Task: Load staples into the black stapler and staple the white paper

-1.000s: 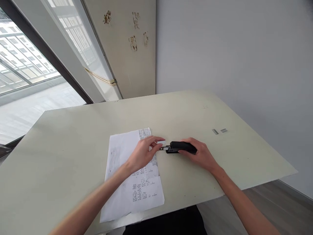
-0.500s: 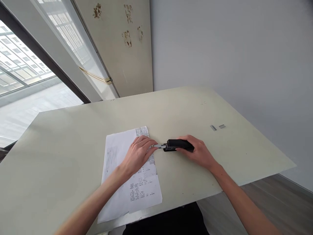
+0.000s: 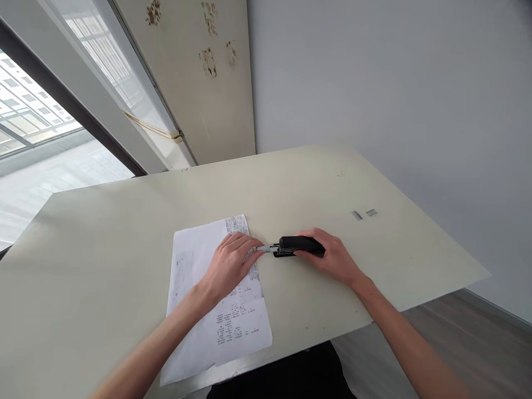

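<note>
A black stapler [image 3: 296,245] lies on the pale table [image 3: 124,233], just right of a stack of printed paper sheets [image 3: 216,310]. My right hand [image 3: 332,257] is wrapped over the stapler's rear half. A metal tray [image 3: 269,249] sticks out of the stapler's front end. My left hand [image 3: 233,263] rests over the paper's right edge, its fingertips pinched at the tip of that tray.
Two short strips of staples [image 3: 364,214] lie on the table to the far right. A grey wall runs along the right and back. A window and a stained panel stand at the back left. The table's near edge is close to my body.
My left fingers have drawn in from spread to a pinch at the stapler's metal tray. The right hand keeps its hold. The view has shifted slightly.
</note>
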The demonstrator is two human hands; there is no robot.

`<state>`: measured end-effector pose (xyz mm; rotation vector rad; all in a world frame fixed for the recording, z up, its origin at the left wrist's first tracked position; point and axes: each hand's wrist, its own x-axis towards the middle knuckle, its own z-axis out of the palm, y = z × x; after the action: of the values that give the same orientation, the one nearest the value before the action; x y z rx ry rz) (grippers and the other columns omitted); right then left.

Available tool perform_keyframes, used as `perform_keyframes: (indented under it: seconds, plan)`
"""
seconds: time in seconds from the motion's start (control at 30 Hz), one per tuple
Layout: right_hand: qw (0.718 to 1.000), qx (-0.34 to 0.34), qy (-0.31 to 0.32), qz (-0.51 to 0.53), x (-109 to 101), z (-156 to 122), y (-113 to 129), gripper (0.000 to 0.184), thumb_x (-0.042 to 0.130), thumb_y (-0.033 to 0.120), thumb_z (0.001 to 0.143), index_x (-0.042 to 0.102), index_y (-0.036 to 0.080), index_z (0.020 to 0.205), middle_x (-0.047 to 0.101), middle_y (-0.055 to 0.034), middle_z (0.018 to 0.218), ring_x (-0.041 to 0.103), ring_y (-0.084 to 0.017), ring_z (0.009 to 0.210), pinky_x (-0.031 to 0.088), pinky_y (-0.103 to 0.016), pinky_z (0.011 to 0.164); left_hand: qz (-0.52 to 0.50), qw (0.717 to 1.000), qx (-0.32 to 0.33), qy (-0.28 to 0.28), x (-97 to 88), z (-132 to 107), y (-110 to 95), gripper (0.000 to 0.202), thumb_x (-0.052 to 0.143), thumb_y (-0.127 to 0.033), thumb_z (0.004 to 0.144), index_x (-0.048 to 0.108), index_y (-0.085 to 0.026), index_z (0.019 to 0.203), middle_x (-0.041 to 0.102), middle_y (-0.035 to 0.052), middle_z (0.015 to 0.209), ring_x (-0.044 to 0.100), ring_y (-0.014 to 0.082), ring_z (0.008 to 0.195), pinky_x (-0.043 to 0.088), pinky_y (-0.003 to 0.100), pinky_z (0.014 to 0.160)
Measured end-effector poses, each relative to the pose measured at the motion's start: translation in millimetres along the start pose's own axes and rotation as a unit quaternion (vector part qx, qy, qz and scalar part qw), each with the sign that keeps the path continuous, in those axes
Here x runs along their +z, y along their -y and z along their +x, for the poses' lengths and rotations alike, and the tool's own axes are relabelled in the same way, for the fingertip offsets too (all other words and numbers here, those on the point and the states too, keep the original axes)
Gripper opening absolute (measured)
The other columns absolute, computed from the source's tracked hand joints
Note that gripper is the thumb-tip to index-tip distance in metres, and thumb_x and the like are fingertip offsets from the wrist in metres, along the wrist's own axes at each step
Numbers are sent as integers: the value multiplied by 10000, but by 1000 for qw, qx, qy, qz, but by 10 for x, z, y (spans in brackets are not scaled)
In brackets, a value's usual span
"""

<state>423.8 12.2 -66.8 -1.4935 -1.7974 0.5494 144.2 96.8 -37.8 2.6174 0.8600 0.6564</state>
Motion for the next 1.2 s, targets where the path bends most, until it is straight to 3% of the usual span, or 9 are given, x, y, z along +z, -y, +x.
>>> perform_keyframes:
  seconds: [0.17,0.23,0.33,0.4,0.5,0.67,0.83,1.0,1.2]
  plan:
    - [1000,10,-15,21,-74,5,-41,332,599,503,1027,630,312,1296,717,-78,1260,695,-272,1111,574,-414,954,-20,998,-45,-30,-63,16,92,277,524,-424,1100,716,-228,1141,779,48,1089,694,234,1012,543,405,905]
    - [991,44,-121,-24,-186,-30,-191,393,548,518,1042,599,292,1360,656,-110,1391,631,-302,1261,514,-485,1082,-27,995,-86,-43,-131,-10,193,298,535,-458,1087,726,-236,1140,777,49,1085,687,242,1042,552,384,886]
    - [939,158,-266,-150,-415,-114,-584,633,560,598,1000,496,214,1499,495,-201,1566,406,-395,1498,337,-635,1222,-42,982,-173,-58,-243,-109,398,318,568,-509,1052,753,-261,1125,774,47,1099,676,246,1031,556,340,792]
    - [922,250,-238,-175,-540,-143,-862,796,570,664,967,394,195,1585,299,-239,1691,274,-436,1575,342,-657,1214,-61,967,-234,-75,-295,-199,538,330,602,-540,1019,773,-269,1099,774,43,1096,674,236,962,547,327,757]
    - [931,244,-181,-204,-571,-53,-1105,755,461,665,1004,414,169,1572,321,-232,1692,257,-440,1587,246,-700,1248,-122,940,-303,-104,-319,-315,689,362,651,-573,973,786,-259,1092,781,39,1039,674,215,872,535,328,762]
    - [964,171,-117,-169,-148,513,-1006,700,174,535,1082,498,103,1528,347,-233,1689,204,-407,1616,207,-693,1278,-193,907,-356,-113,-292,-379,755,383,667,-600,954,787,-265,1097,780,35,1003,681,207,859,524,322,745]
    - [995,14,54,-87,440,1355,-703,683,248,574,1079,485,182,1585,393,-110,1707,269,-272,1621,206,-504,1348,-167,931,-309,-97,-278,-392,742,291,667,-531,975,786,-287,1080,763,15,978,638,184,798,499,317,719]
    - [972,-118,205,8,969,2077,-290,668,357,636,1052,523,250,1571,443,-41,1685,295,-245,1614,212,-494,1350,-152,944,-281,-79,-294,-402,703,271,621,-497,1012,764,-275,1074,749,19,989,656,182,819,493,296,660]
    - [952,-120,251,129,1381,2401,206,616,239,544,1116,386,246,1635,472,-45,1668,357,-176,1585,286,-443,1326,-144,955,-248,-73,-262,-439,712,244,616,-467,1030,753,-282,1113,737,29,1000,676,201,900,536,310,712]
